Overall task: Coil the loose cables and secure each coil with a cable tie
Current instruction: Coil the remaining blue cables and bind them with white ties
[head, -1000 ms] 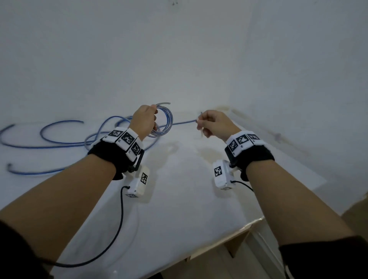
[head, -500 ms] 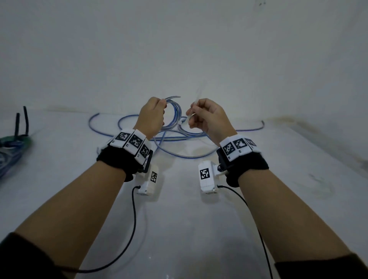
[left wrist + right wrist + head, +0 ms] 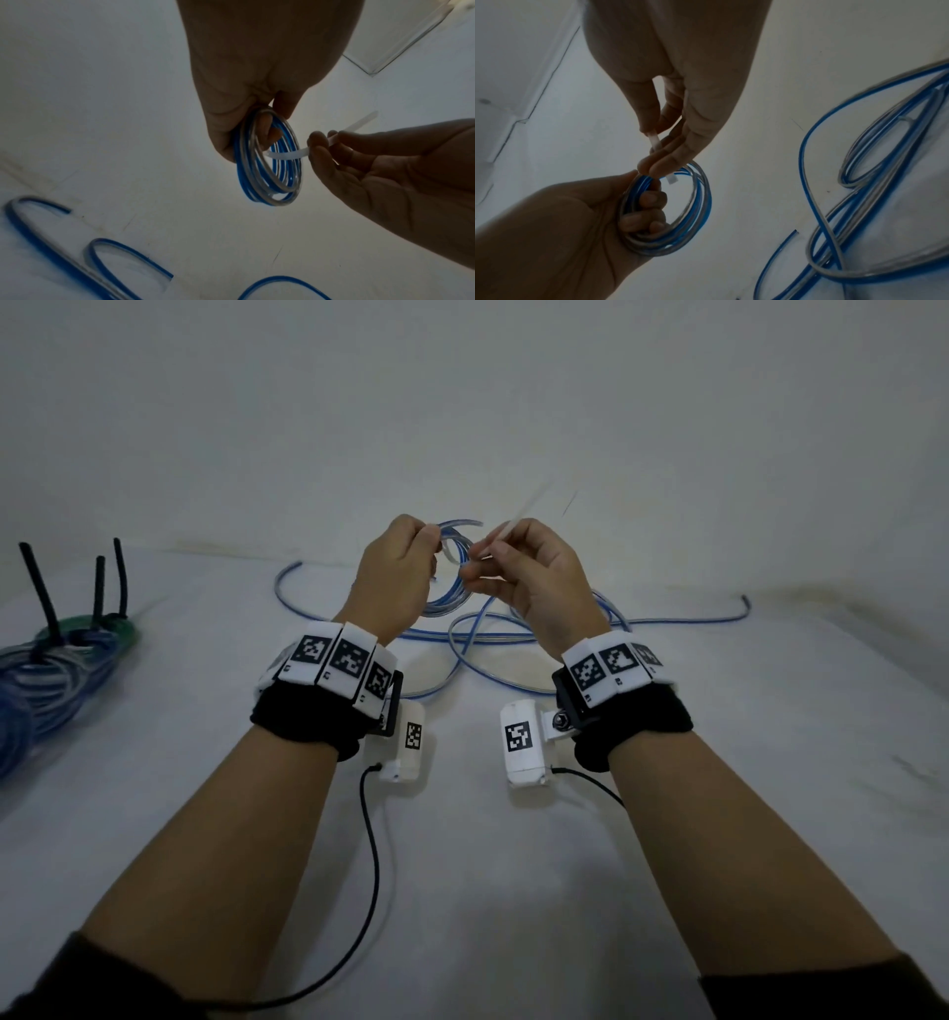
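My left hand [image 3: 405,567] grips a small coil of blue and clear cable [image 3: 452,588] and holds it above the white table. In the left wrist view the coil [image 3: 270,178] hangs from the curled fingers [image 3: 267,130]. My right hand [image 3: 518,567] pinches a translucent white cable tie [image 3: 506,534] just right of the coil. The tie [image 3: 287,155] passes through the coil's ring, and its head end [image 3: 672,179] shows inside the ring in the right wrist view. Loose blue cable [image 3: 513,634] lies on the table under both hands.
At the far left of the table lie coils of blue and green cable [image 3: 56,660] bound with black ties [image 3: 41,588] that stick up. A loose cable end [image 3: 739,608] reaches to the right. White walls close off the back and right sides.
My head turned left, bringing the tied coils into view. My right hand moved from the right up to the coil, and the tie now passes through its ring.
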A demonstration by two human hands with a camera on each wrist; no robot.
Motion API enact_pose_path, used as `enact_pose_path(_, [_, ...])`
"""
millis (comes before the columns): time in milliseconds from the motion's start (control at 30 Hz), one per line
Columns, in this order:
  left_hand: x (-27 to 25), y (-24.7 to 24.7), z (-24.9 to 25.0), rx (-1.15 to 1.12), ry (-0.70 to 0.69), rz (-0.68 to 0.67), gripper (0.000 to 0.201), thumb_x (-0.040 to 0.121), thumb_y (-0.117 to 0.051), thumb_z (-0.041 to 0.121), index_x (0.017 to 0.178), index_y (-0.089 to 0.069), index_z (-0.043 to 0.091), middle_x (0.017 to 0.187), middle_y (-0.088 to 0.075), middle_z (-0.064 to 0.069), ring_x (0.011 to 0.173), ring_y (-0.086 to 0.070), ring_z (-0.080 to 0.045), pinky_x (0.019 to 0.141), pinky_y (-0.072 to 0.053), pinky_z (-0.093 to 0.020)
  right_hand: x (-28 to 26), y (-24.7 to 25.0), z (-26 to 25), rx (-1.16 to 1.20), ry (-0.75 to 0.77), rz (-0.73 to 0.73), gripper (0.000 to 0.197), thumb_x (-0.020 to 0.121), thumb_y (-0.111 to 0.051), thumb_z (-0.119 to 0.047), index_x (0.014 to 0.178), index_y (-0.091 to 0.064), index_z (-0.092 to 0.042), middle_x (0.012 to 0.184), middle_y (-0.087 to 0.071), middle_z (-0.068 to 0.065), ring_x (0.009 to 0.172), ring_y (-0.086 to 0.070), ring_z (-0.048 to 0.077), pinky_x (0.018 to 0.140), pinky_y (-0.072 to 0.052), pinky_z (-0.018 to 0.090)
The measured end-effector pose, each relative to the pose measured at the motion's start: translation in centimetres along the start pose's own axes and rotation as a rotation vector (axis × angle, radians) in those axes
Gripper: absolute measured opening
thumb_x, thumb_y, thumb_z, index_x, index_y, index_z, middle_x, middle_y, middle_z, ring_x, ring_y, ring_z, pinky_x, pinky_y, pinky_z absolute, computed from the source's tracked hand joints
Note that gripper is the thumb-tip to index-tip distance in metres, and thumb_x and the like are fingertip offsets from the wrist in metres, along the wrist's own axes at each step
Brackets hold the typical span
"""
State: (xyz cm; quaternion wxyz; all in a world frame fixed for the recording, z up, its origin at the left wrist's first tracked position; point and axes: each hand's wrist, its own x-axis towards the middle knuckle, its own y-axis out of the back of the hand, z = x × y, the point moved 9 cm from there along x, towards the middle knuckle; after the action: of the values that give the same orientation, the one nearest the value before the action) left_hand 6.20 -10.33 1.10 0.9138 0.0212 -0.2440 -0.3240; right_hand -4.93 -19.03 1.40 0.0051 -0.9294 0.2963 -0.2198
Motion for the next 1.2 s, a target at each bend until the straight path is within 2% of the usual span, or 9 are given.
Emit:
enact_pose_path(200, [-0.4,0.6,0.4,0.031,-0.059,-0.011,0.024,0.097,-0.038,0.021,0.076,-0.05,0.021,0.068,-0.057,0.004,0.057,-0.046,-0.008,0.064,-0.04,-0.031,0.1,-1.2,0.2,0.05,0.048,-0.046,0.013,0.094,-0.043,0.002,0.088,-0.052,-0.004,0.09,-0.06,0.014,0.077,-0.066,0.023,0.077,-0.056,0.035])
enact_pose_path(333, [-0.4,1.0,0.4,0.1,-0.093,0.001,0.02,0.097,-0.039,0.02,0.08,-0.049,0.016,0.069,-0.056,0.008,0.052,-0.046,0.002,0.059,-0.037,-0.019,-0.1,-1.6,0.7,0.075,0.064,-0.07,0.014,0.094,-0.042,0.003,0.089,-0.054,-0.002,0.086,-0.066,0.011,0.08,-0.069,0.024,0.081,-0.056,0.036])
enact_pose_path(467, [-0.3,1.5,0.9,0.206,-0.163,0.017,0.017,0.098,-0.038,0.02,0.088,-0.049,0.012,0.073,-0.053,0.012,0.059,-0.048,0.007,0.057,-0.035,-0.007,-0.2,-1.9,1.6,0.113,0.058,-0.063,0.011,0.096,-0.041,0.0,0.095,-0.052,-0.002,0.095,-0.061,0.016,0.089,-0.066,0.028,0.087,-0.054,0.04])
enact_pose_path(567, [-0.4,1.5,1.0,0.228,-0.193,0.018,0.014,0.099,-0.037,0.019,0.092,-0.049,0.013,0.076,-0.052,0.014,0.065,-0.047,0.002,0.06,-0.035,-0.005,-0.2,-2.1,1.9,0.16,0.059,-0.059,0.011,0.097,-0.04,-0.004,0.094,-0.05,-0.003,0.096,-0.061,0.015,0.091,-0.066,0.027,0.088,-0.053,0.04])
enact_pose_path(700, [-0.6,1.1,1.0,0.242,-0.224,-0.006,0.012,0.099,-0.037,0.019,0.095,-0.046,0.014,0.076,-0.049,0.014,0.065,-0.045,0.0,0.058,-0.034,-0.006,-0.2,-1.9,1.8,0.195,0.071,-0.052,0.011,0.094,-0.042,-0.011,0.094,-0.05,-0.003,0.099,-0.059,0.018,0.091,-0.065,0.028,0.09,-0.052,0.042])
enact_pose_path(800, [-0.7,0.8,0.8,0.223,-0.216,-0.034,0.01,0.099,-0.037,0.021,0.096,-0.043,0.013,0.075,-0.048,0.012,0.065,-0.046,-0.001,0.056,-0.034,-0.007,-0.5,-1.7,1.7,0.198,0.083,-0.045,0.012,0.093,-0.042,-0.012,0.095,-0.049,-0.003,0.098,-0.059,0.018,0.091,-0.065,0.029,0.092,-0.052,0.044])
enact_pose_path(900, [-0.7,0.7,0.6,0.188,-0.196,-0.056,0.009,0.099,-0.04,0.02,0.099,-0.038,0.012,0.079,-0.051,0.01,0.068,-0.049,-0.001,0.059,-0.037,-0.009,-0.6,-1.4,1.6,0.196,0.095,-0.034,0.01,0.094,-0.041,-0.01,0.096,-0.048,-0.002,0.098,-0.058,0.02,0.091,-0.065,0.031,0.093,-0.051,0.046])
enact_pose_path(1067, [-0.6,0.9,1.1,0.138,-0.221,-0.06,0.004,0.096,-0.045,0.017,0.095,-0.044,0.013,0.082,-0.052,0.012,0.076,-0.05,0.0,0.069,-0.04,-0.013,-0.8,-1.3,1.0,0.168,0.094,0.0,0.016,0.099,-0.038,-0.01,0.089,-0.05,-0.004,0.094,-0.061,0.016,0.086,-0.067,0.027,0.083,-0.055,0.037])
enact_pose_path(1200, [-0.7,1.2,1.3,0.121,-0.236,-0.054,0.005,0.095,-0.049,0.017,0.092,-0.047,0.015,0.078,-0.054,0.014,0.07,-0.049,0.004,0.066,-0.039,-0.01,-0.8,-1.0,1.1,0.085,0.062,0.077,0.026,0.1,-0.04,-0.02,0.082,-0.053,-0.006,0.086,-0.064,0.011,0.067,-0.065,0.018,0.067,-0.055,0.028])
